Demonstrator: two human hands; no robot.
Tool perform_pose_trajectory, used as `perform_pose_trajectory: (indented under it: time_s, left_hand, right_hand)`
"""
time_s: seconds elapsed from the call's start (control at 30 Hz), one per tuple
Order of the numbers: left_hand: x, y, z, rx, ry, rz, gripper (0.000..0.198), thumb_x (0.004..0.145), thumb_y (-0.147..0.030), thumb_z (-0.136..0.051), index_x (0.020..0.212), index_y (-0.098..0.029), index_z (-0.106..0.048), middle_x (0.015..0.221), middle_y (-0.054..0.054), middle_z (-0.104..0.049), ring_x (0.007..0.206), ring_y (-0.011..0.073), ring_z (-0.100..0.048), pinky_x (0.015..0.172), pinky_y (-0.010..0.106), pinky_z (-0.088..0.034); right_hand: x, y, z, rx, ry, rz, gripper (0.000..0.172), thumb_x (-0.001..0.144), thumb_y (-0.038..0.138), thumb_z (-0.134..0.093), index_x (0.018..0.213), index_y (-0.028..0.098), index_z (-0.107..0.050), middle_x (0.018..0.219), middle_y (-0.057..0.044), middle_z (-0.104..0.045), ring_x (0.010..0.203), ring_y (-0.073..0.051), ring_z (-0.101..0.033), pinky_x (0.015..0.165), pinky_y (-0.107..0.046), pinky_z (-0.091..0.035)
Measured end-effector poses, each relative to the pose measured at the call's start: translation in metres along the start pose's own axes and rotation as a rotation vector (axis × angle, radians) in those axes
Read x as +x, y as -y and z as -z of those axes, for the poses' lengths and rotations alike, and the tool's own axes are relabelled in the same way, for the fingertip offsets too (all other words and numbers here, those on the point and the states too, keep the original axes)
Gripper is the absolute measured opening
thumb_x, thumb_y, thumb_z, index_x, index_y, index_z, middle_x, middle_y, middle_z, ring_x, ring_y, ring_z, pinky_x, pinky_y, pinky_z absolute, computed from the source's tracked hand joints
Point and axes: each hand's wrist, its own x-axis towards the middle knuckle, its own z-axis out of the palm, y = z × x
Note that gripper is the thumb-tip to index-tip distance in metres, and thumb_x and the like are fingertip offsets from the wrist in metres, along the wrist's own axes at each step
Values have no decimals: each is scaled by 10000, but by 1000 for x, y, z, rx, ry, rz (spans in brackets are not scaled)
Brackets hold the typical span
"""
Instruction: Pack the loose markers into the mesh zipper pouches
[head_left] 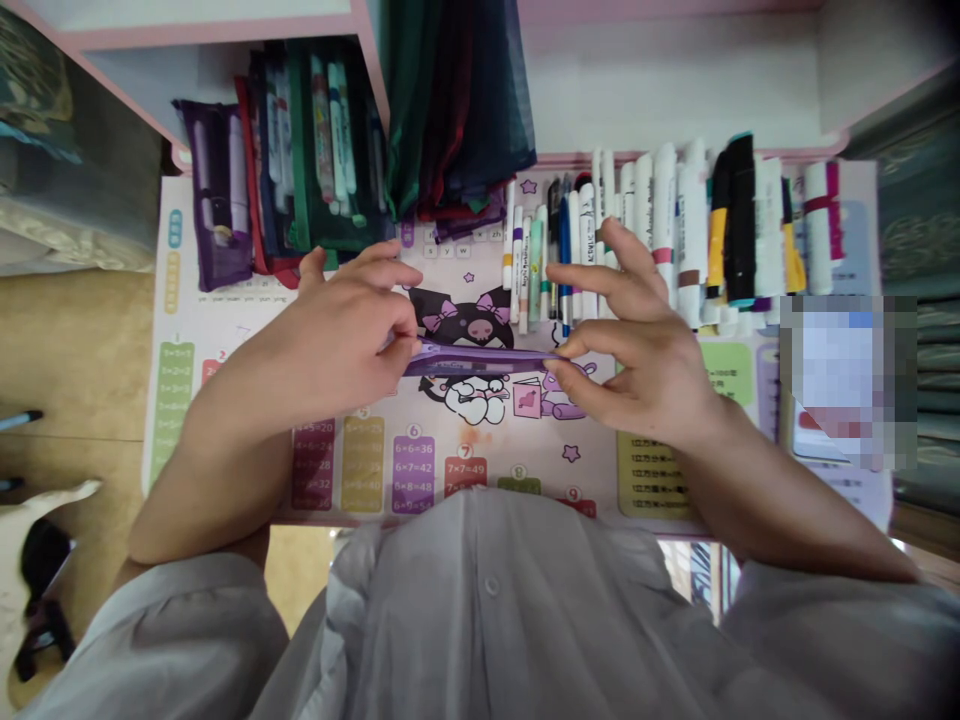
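Note:
A purple zippered mesh pouch [487, 359] is stretched edge-on between my two hands, above the printed desk mat. At its left end, my left hand [352, 335] pinches the zipper end between thumb and forefinger. My right hand [637, 345] grips the opposite end with thumb and forefinger, its other fingers raised. Something pale shows dimly through the mesh; I cannot make out what it is. Just beyond my right hand lies a row of markers and pens [667, 220].
Filled mesh pouches [322, 150] lean in the shelf at the back left, with a purple pouch [223, 200] at their end. More mesh pouches [465, 110] are stacked at the back middle. A blurred-out device [840, 380] lies at the right edge of the desk mat [495, 460].

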Motion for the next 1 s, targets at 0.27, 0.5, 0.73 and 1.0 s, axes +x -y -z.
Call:
perform_pose_trajectory:
  time_s: [0.27, 0.5, 0.73, 1.0]
  left_hand:
    - [-1, 1, 2, 4, 5, 4, 271, 891, -334, -475, 719, -225, -653, 1411, -7, -571, 1439, 318, -369, 1203, 609, -128]
    - [-3, 5, 2, 14, -13, 6, 294, 904, -378, -450, 748, -237, -655, 1381, -10, -597, 1429, 295, -389, 1204, 586, -181]
    - [-3, 5, 5, 34, 10, 29, 259, 884, -339, -465, 757, -244, -670, 1388, -5, -591, 1429, 292, -395, 1191, 579, -218]
    - [-4, 6, 6, 0, 2, 46, 245, 877, -328, -482, 749, -249, -675, 1357, -11, -608, 1414, 297, -412, 1207, 556, -190]
  right_hand:
    - [-1, -3, 0, 14, -9, 28, 85, 785, 245, -678, 737, 298, -631, 1415, 127, -535, 1478, -374, -306, 1223, -684, -259]
    - [0, -1, 1, 6, 7, 15, 70, 800, 258, -682, 798, 324, -659, 1414, 116, -540, 1477, -377, -306, 1231, -678, -253]
    - [-1, -4, 2, -6, 7, 33, 84, 776, 254, -692, 748, 302, -628, 1418, 117, -541, 1480, -373, -301, 1224, -673, -266]
    - [-1, -4, 1, 13, -6, 62, 152, 751, 209, -704, 680, 259, -579, 1426, 85, -546, 1471, -400, -311, 1203, -693, -268]
